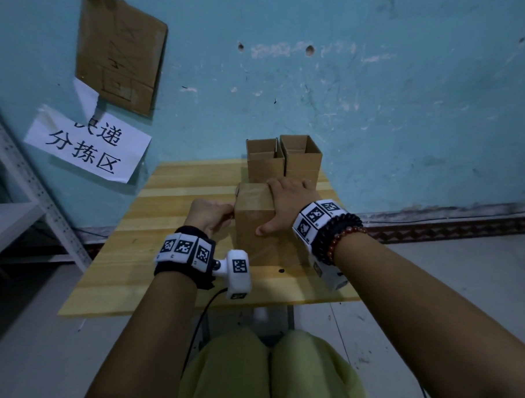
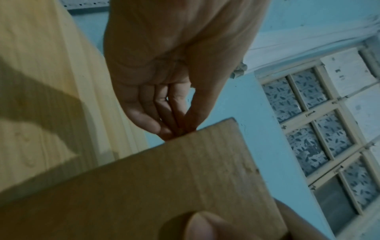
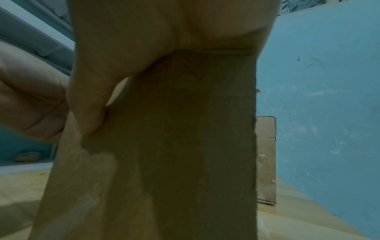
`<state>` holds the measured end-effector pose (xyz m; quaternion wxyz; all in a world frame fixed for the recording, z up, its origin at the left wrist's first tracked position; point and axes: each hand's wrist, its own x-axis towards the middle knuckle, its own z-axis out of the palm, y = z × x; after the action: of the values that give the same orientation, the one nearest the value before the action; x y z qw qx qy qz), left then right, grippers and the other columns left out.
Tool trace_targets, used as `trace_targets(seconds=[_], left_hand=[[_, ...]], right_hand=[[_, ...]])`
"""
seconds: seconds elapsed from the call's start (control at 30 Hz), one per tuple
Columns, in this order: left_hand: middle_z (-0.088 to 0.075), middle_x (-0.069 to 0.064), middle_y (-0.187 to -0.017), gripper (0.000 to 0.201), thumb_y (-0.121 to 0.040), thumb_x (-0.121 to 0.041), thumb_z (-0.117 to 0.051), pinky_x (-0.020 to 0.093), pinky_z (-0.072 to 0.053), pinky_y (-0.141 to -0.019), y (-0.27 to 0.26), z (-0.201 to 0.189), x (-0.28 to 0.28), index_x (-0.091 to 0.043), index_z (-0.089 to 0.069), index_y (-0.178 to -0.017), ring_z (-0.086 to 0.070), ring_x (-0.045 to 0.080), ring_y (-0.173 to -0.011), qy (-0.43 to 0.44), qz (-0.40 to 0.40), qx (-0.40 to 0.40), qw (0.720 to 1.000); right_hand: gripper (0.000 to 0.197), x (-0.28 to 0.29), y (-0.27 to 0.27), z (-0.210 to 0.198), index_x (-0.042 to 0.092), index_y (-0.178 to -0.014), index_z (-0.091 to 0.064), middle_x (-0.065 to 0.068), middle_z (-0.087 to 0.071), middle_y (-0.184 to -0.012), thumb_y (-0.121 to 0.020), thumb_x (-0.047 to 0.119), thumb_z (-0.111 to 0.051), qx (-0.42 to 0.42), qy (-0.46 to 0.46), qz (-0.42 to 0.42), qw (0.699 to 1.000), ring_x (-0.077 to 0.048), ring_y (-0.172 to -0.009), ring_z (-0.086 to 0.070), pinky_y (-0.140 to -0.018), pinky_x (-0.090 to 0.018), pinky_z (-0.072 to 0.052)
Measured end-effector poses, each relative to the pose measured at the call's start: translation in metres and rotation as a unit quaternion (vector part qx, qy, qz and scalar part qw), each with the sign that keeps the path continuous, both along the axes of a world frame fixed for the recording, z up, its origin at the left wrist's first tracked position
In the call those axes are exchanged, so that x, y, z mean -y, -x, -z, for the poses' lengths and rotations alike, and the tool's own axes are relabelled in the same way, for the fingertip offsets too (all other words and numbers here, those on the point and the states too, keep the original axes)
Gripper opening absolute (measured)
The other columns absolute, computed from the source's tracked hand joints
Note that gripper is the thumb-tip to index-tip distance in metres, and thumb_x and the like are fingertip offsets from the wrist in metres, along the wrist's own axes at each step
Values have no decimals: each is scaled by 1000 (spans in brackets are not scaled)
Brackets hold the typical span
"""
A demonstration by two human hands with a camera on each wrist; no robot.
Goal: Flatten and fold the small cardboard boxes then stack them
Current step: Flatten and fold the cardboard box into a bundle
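Note:
A closed brown cardboard box [image 1: 252,229] stands upright in the middle of the wooden table [image 1: 166,239]. My right hand [image 1: 281,205] lies over its top, fingers over the far edge and thumb pressed on the near face. My left hand [image 1: 229,213] pinches the box's upper left edge. In the left wrist view the left hand [image 2: 180,129] nips the cardboard [image 2: 164,186] rim between thumb and fingers. The right wrist view has the right hand [image 3: 133,40] capping the box [image 3: 174,154]. Two open-topped boxes [image 1: 264,161] [image 1: 303,156] stand side by side just behind.
The table backs onto a blue wall [image 1: 401,102] carrying a paper sign [image 1: 87,146] and a cardboard sheet [image 1: 119,54]. A white metal rack [image 1: 29,194] stands at the left. My knees [image 1: 269,373] sit below the table's near edge.

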<state>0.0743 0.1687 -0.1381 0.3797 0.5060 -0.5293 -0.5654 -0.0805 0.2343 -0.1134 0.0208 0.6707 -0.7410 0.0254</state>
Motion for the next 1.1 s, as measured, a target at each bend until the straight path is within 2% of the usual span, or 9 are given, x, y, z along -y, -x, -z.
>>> trace_targets(seconds=[0.1, 0.2, 0.3, 0.7, 0.83, 0.9, 0.97, 1.03, 1.1], left_hand=[[-43, 5, -30, 46, -85, 6, -54, 19, -27, -36, 1, 1, 4, -4, -45, -41, -36, 14, -23, 22, 18, 22, 999], [-42, 0, -27, 52, -85, 8, -51, 14, -29, -34, 3, 2, 3, -8, -45, -36, -39, 10, -23, 23, 9, 24, 999], [-40, -2, -24, 46, -86, 10, -49, 9, -29, -31, 7, 3, 0, -6, -42, -43, -38, 5, -22, 32, 8, 30, 999], [-44, -6, -25, 38, -81, 6, -59, 11, -39, -37, 4, -5, 0, -8, -49, -47, -44, 1, -27, 99, -11, 115, 988], [-51, 6, -53, 29, -83, 7, -55, 22, -41, -53, 6, -8, -10, -9, -49, -59, -46, 15, -52, 97, -23, 72, 992], [-54, 6, -66, 20, -85, 4, -54, 23, -44, -60, 8, -15, -11, -8, -54, -69, -51, 17, -62, 99, -31, 19, 994], [-57, 4, -74, 9, -87, 2, -55, 22, -47, -65, 9, -34, -12, -4, -61, -88, -55, 16, -70, 123, -41, -42, 991], [-61, 4, -80, 18, -86, 2, -58, 17, -47, -64, 10, -55, -13, 0, -63, -104, -56, 10, -69, 174, -37, -65, 982], [-65, 9, -90, 21, -85, 1, -60, 13, -48, -67, 13, -74, -16, 3, -66, -105, -57, 6, -70, 240, -23, -23, 970]], right_hand=[[108, -1, 0, -1, 19, -143, -20, -4, -33, -146, -60, 71, -66, 1, 1, 0, 1000, -26, -135, -32, -114, -50, -16], [107, -1, -1, -1, 20, -143, -21, -3, -35, -144, -59, 71, -66, 1, 3, 1, 1000, -26, -133, -34, -113, -50, -18], [107, -1, -1, 0, 21, -142, -22, -3, -36, -143, -58, 72, -65, -3, 2, 3, 1000, -26, -132, -36, -112, -50, -20], [106, -2, -1, -2, 21, -142, -22, -3, -36, -143, -60, 69, -68, 16, 3, 1, 1000, -25, -133, -34, -114, -49, -17], [104, -4, 3, -7, 21, -138, -30, -3, -45, -137, -54, 62, -77, 91, 24, 12, 996, -25, -127, -42, -112, -46, -25], [97, -5, 6, -8, 20, -130, -35, -4, -51, -129, -52, 52, -84, 198, 67, 19, 978, -26, -119, -48, -106, -45, -36], [92, -6, 7, -8, 21, -125, -35, -4, -52, -125, -52, 39, -88, 333, 122, 8, 935, -25, -116, -51, -99, -42, -44], [93, -10, 4, -6, 21, -129, -32, -1, -47, -127, -55, 24, -89, 442, 178, -11, 879, -17, -117, -47, -98, -32, -42], [101, -13, 0, -4, 21, -138, -25, -1, -39, -136, -59, 13, -87, 492, 215, -38, 843, -9, -117, -39, -96, -24, -36]])
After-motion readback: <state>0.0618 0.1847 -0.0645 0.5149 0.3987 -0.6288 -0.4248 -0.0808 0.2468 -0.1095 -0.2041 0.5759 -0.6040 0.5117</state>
